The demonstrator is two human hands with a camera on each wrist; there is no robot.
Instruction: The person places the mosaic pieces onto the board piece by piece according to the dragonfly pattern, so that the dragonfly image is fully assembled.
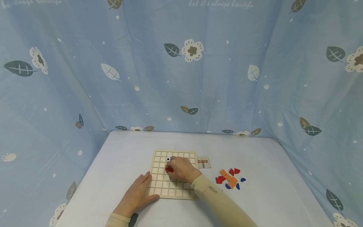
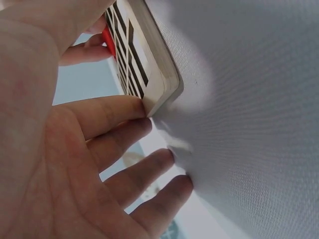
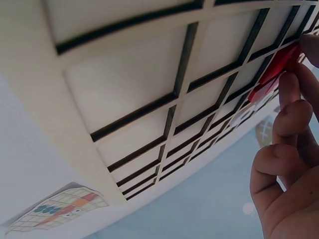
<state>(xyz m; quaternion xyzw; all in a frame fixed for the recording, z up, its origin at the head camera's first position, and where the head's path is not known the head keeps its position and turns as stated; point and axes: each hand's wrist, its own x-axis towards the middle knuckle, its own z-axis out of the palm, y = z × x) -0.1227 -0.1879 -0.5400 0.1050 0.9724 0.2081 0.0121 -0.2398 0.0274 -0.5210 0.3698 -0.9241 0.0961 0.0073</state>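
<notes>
A square wooden grid board (image 1: 158, 193) lies on the white table. My left hand (image 1: 137, 194) rests along its left side, thumb at the near edge; in the left wrist view its fairly straight fingers (image 2: 112, 117) touch the board's corner. Over the upper left-middle cells, my right hand (image 1: 181, 169) pinches a red piece (image 1: 167, 170) between thumb and fingertips. Close up in the right wrist view, the red piece (image 3: 280, 62) is at the grid, with more red just beyond it. A white tile with a black dot (image 1: 168, 159) sits in a cell just above.
A small pattern card (image 1: 204, 162) lies right of the board. Farther right are scattered pieces: orange ones (image 1: 232, 182), red quarter-round ones (image 1: 237, 171) and blue half-round ones (image 1: 243, 179). A blue patterned curtain (image 1: 181, 78) hangs around the table.
</notes>
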